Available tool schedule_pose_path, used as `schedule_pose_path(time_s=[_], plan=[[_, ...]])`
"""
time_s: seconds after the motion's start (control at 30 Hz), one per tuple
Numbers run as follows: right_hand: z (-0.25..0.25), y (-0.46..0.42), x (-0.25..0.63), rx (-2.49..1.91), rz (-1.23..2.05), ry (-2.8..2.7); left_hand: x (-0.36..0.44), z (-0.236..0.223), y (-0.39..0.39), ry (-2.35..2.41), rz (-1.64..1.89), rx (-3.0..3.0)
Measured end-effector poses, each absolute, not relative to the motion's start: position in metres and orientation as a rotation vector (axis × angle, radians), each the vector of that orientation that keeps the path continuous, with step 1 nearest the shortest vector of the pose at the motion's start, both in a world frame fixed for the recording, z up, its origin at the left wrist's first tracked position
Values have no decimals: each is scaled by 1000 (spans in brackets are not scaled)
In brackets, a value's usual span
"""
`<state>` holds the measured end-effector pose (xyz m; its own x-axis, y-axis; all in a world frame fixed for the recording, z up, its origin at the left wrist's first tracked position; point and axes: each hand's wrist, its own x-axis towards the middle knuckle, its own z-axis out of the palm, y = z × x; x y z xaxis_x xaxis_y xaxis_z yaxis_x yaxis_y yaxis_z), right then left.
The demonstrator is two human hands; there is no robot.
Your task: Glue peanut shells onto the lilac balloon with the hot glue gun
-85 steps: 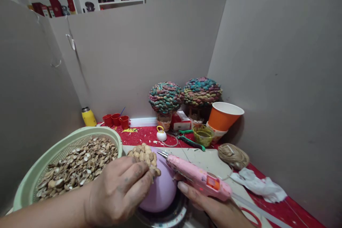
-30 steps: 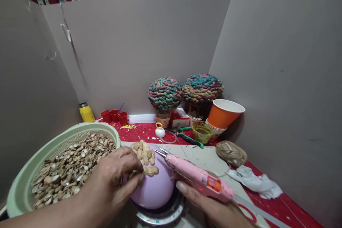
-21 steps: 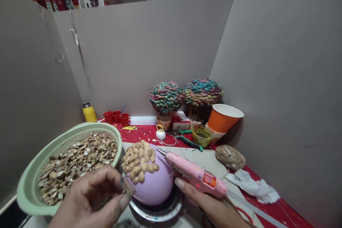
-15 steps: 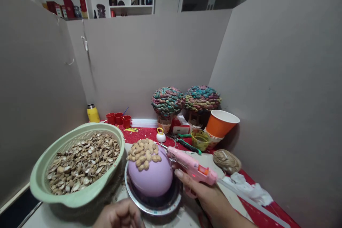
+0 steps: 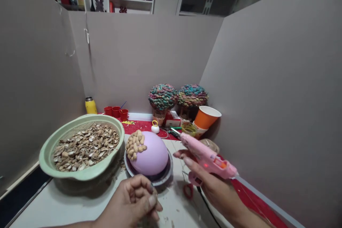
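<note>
A purple balloon [image 5: 155,155] sits in a round metal bowl [image 5: 163,182]. A patch of peanut shells [image 5: 135,144] covers its upper left side. My right hand [image 5: 211,180] is closed around a pink glue gun [image 5: 204,153], its nozzle pointing up and left, to the right of the balloon and apart from it. A small red light glows on the gun. Just in front of the bowl is my left hand [image 5: 137,197], fingers curled and thumb pressed to the fingertips. Whatever may be between those fingertips is too small to make out.
On the left stands a green colander [image 5: 44,160] full of shell halves [image 5: 85,146]. Behind are red cups [image 5: 115,111], a yellow bottle [image 5: 91,106], two colourful shell-covered trees [image 5: 162,97] and an orange paper bucket [image 5: 207,117]. Red-handled scissors [image 5: 188,191] and the gun's cord [image 5: 207,205] lie right.
The glue gun has drawn away from the balloon, towards the right and nearer me. The balloon's shell patch now faces further left. My left hand has come up further into view.
</note>
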<state>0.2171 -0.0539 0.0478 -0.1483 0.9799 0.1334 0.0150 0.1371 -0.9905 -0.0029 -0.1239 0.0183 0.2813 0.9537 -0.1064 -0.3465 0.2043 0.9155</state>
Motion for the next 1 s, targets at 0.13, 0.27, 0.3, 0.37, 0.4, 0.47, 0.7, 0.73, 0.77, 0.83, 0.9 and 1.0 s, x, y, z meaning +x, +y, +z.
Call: schedule_pose_path(time_s=[0.13, 0.27, 0.3, 0.37, 0.4, 0.47, 0.7, 0.73, 0.77, 0.83, 0.9, 1.0], plan=[[43, -93, 203, -951, 1272, -1471, 3, 39, -120, 845, 1159, 980], [37, -104, 191, -804, 1351, -1506, 6, 46, -118, 861, 1199, 1033], [34, -104, 190, -830, 1357, -1490, 7, 45, -117, 854, 1203, 1044], [27, -103, 190, -916, 1344, -1439, 7, 39, -117, 830, 1219, 1049], [23, -102, 191, -959, 1334, -1414, 7, 35, -117, 816, 1223, 1040], [16, -102, 191, -989, 1324, -1392, 7, 27, -117, 792, 1224, 1014], [8, -99, 193, -867, 1356, -1442, 6, 10, -119, 811, 1205, 1017], [8, -99, 193, -851, 1375, -1464, 6, 10, -119, 826, 1187, 1043], [9, -98, 194, -832, 1405, -1491, 6, 9, -120, 846, 1168, 1073], [11, -98, 195, -785, 1461, -1540, 7, 8, -122, 896, 1143, 1129], [13, -99, 196, -769, 1471, -1580, 8, 7, -125, 946, 1122, 1179], [14, -100, 197, -811, 1426, -1605, 8, 4, -128, 987, 1113, 1226]])
